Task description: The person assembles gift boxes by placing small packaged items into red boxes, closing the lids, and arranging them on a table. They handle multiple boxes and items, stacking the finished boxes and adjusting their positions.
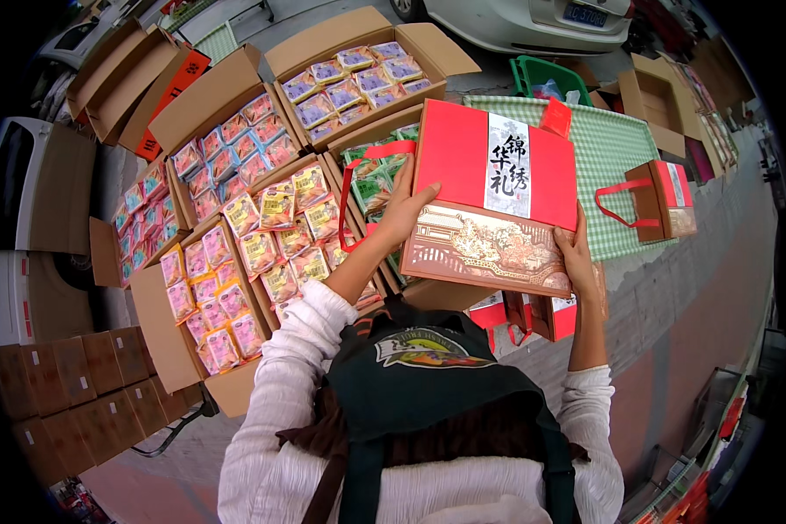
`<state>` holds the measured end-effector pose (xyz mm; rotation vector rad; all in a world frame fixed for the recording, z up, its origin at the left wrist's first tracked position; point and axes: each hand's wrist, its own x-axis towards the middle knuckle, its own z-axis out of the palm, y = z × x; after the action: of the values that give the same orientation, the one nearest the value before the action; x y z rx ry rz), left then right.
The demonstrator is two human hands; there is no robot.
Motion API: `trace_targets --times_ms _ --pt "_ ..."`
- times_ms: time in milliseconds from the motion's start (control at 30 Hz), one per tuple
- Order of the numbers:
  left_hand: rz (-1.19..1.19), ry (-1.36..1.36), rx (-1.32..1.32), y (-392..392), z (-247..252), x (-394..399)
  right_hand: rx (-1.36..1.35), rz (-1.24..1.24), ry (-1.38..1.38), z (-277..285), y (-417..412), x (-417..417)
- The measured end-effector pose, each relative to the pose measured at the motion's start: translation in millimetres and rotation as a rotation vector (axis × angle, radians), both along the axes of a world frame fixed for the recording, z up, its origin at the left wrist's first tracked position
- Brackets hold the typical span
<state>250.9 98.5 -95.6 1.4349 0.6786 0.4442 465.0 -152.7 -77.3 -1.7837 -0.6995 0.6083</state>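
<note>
Between my two hands I hold a red and brown gift box (462,164) with gold landscape print and a pale label bearing writing. My left hand (406,203) grips its left side, thumb on the front face. On the right side, my right hand (575,252) clasps the lower edge. A red ribbon handle (348,190) hangs out beside my left wrist. Behind the box's left side sits a carton of green packets (370,187), partly covered. Nearer my left forearm is an open carton of yellow packets (295,229).
Cartons hold pink packets (213,295), blue-edged packets (232,154) and purple packets (354,85). A green checked cloth (612,150) covers a table, with another gift box (668,200) at its edge. More gift boxes (550,314) stand low by my right forearm. Stacked cartons (85,386) stand left.
</note>
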Motion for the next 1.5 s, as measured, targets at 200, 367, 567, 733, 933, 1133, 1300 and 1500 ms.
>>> trace_targets --times_ms 200,367,567,733,933,1133,1300,1500 --pt "-0.062 0.104 0.282 12 -20 -8 -0.178 -0.096 -0.188 5 -11 7" --pt "-0.455 0.493 0.383 37 -12 -85 -0.311 -0.555 0.379 -35 -74 11" --pt "-0.447 0.655 0.854 89 6 -143 0.474 -0.494 1.032 -104 -45 37" --pt "0.331 0.312 1.249 147 87 -158 0.932 -0.760 0.674 -62 -56 94" --pt "0.254 -0.126 0.731 144 142 -116 0.559 -0.577 0.205 69 -50 75" --pt "-0.394 -0.203 0.748 47 222 49 0.579 -0.572 0.061 109 -47 147" --pt "-0.419 -0.234 0.876 -14 251 180 0.374 -0.440 -0.038 168 -55 228" --pt "-0.384 -0.214 0.882 -70 235 310 0.181 -0.402 -0.353 145 -59 303"
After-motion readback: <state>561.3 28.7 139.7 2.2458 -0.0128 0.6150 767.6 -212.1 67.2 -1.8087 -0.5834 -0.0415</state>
